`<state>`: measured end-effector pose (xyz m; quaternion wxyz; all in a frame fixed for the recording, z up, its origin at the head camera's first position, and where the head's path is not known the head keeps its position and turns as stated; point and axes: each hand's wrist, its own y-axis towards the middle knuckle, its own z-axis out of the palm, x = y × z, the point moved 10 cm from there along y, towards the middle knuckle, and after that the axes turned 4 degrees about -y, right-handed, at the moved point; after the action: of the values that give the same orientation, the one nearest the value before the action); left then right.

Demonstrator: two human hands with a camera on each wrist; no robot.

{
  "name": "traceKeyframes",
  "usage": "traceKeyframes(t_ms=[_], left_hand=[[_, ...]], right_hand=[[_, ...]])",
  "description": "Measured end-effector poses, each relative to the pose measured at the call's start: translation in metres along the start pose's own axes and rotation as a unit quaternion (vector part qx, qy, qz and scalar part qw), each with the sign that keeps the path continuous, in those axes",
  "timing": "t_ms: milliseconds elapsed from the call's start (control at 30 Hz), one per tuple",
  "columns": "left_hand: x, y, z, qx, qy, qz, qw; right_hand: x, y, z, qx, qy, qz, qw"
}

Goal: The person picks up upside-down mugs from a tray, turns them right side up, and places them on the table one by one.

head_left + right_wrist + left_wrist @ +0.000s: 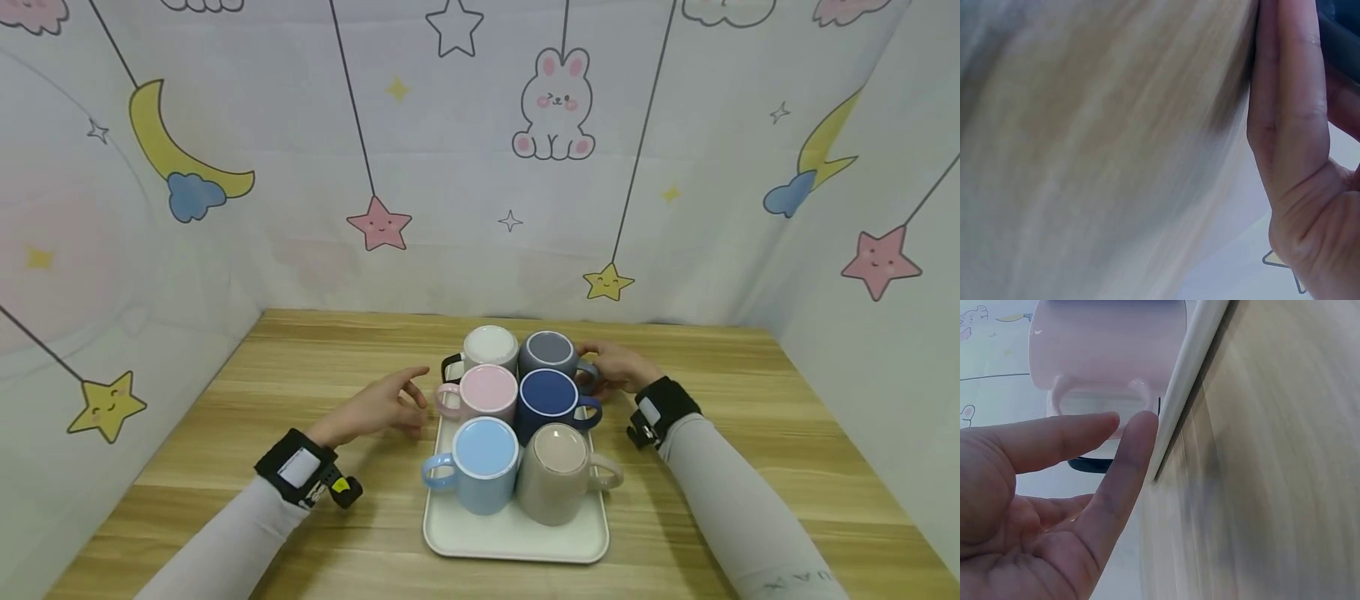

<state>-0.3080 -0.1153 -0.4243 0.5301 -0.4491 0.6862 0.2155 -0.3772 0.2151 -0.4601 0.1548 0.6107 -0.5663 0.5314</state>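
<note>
Several mugs stand base up in two columns on a white tray (517, 543). My left hand (382, 408) is beside the tray's left side, thumb and forefinger extended and apart, holding nothing. Its fingertips are close to the handle of the pink mug (488, 392), and the white mug (491, 346) with a black handle is just behind. At the back right, my right hand (617, 367) reaches to the handle of the grey mug (550, 352). In the right wrist view its fingers (1300, 94) lie straight alongside a dark handle (1341, 44). The navy mug (549, 396) stands in front of the grey one.
A light blue mug (486, 462) and a taupe mug (557, 475) stand at the tray's front, handles jutting past its sides. The wooden table (337, 350) extends around the tray. Behind it hangs a white cloth (465, 275) printed with stars and a rabbit.
</note>
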Motion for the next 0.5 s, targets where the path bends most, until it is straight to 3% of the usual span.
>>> traceKeyframes(t_ms=[167,500], left_hand=[[-0.004,0.002,-0.004,-0.012,0.018,0.006,0.9997],[-0.028,0.013,-0.028,-0.087,0.071,0.038,0.9929]], right_hand=[[0.0,0.0,0.0,-0.003,-0.001,0.007,1.0],[-0.001,0.001,-0.001,-0.007,-0.001,0.007,1.0]])
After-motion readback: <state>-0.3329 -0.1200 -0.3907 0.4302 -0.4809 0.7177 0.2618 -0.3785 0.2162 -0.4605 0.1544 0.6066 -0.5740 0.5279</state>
